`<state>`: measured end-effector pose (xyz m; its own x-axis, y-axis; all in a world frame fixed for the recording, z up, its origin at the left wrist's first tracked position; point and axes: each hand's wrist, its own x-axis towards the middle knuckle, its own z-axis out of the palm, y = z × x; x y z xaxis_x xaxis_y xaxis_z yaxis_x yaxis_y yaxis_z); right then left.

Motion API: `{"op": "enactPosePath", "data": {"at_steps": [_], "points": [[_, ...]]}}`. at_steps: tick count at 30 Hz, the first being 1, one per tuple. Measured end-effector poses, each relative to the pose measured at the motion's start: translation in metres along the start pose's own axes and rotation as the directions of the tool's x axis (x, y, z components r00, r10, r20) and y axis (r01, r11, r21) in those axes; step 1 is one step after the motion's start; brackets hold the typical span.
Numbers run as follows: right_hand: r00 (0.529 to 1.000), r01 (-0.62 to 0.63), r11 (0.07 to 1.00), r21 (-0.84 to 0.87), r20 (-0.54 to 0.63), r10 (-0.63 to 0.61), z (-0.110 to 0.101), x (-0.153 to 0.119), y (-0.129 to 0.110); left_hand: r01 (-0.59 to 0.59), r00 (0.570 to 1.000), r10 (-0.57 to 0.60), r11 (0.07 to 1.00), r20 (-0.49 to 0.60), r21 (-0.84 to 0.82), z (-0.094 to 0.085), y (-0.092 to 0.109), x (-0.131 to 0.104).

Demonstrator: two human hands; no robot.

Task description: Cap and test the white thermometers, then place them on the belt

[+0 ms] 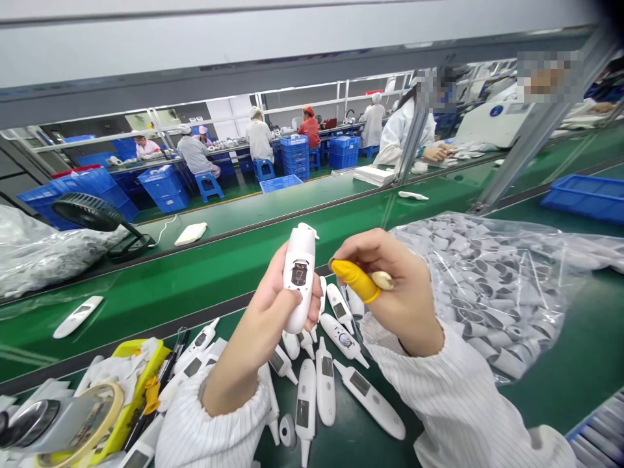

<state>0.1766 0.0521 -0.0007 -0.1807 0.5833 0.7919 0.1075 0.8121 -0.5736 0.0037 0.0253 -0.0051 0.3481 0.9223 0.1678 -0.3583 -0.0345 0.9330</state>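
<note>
My left hand (277, 292) is closed around a white digital thermometer (299, 250), held upright above the bench with its dark window and small circuit facing me. To its right, my right hand (397, 286) is raised with its fingers curled and pinched together. A yellow finger cot (358, 281) covers one digit of that hand, and a small cream-coloured oval piece (383, 280) shows beside it. Whatever the pinched fingertips hold is too small to make out. Below both hands lie several white thermometers, one (373, 400) with a grey display; another (344, 336) has its round opening exposed.
A clear plastic bag (487, 286) of grey-white cut tube pieces lies to the right. At lower left are a yellow tray (160, 354) and a tape roll (104, 416). Across the green conveyor (234, 260) a fan (92, 214) stands, and people in work coats sit beyond.
</note>
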Motion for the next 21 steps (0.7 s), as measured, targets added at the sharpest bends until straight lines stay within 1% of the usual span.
{"op": "enactPosePath", "data": {"at_steps": [2,3,5,6,8,10,11,12,14,16,19,21], "points": [[0.997,-0.074,0.995,0.069,0.006,0.074,-0.001,-0.001,-0.003,-0.019,1.000,0.019,1.000,-0.020,0.011,0.002,0.000,0.000],[0.996,-0.093,0.992,0.087,0.020,0.092,-0.001,-0.001,-0.005,-0.024,0.999,0.024,1.000,-0.034,0.018,0.003,0.000,0.000],[0.997,-0.077,0.995,0.058,0.019,0.076,0.000,-0.003,-0.006,-0.032,0.998,0.034,0.999,-0.059,0.035,0.004,0.000,-0.001],[0.999,-0.032,0.999,0.016,-0.004,0.032,0.002,-0.004,-0.007,-0.038,0.997,0.042,0.998,-0.068,0.048,0.004,-0.001,-0.001],[0.990,0.118,0.989,-0.090,-0.062,-0.124,0.006,-0.005,-0.006,-0.053,0.995,0.059,0.995,-0.075,0.083,0.005,-0.002,-0.002],[0.951,0.276,0.941,-0.195,-0.084,-0.296,0.010,-0.006,-0.005,-0.067,0.993,0.079,0.989,-0.086,0.130,0.005,-0.003,-0.003],[0.928,0.334,0.912,-0.240,-0.086,-0.363,0.012,-0.007,-0.004,-0.069,0.992,0.084,0.986,-0.095,0.153,0.006,-0.004,-0.004],[0.908,0.373,0.885,-0.280,-0.085,-0.410,0.014,-0.007,-0.004,-0.068,0.990,0.087,0.983,-0.108,0.170,0.007,-0.004,-0.004],[0.884,0.414,0.849,-0.330,-0.078,-0.462,0.016,-0.009,-0.005,-0.061,0.987,0.088,0.980,-0.136,0.192,0.009,-0.004,-0.006],[0.888,0.385,0.855,-0.348,-0.113,-0.446,0.017,-0.012,-0.006,-0.048,0.984,0.082,0.977,-0.160,0.208,0.011,-0.003,-0.007],[0.912,0.288,0.887,-0.360,-0.178,-0.369,0.021,-0.017,-0.005,-0.032,0.976,0.081,0.971,-0.201,0.238,0.014,-0.002,-0.009],[0.917,0.278,0.892,-0.357,-0.176,-0.357,0.025,-0.018,-0.002,-0.024,0.973,0.079,0.969,-0.219,0.244,0.016,-0.002,-0.010]]}}
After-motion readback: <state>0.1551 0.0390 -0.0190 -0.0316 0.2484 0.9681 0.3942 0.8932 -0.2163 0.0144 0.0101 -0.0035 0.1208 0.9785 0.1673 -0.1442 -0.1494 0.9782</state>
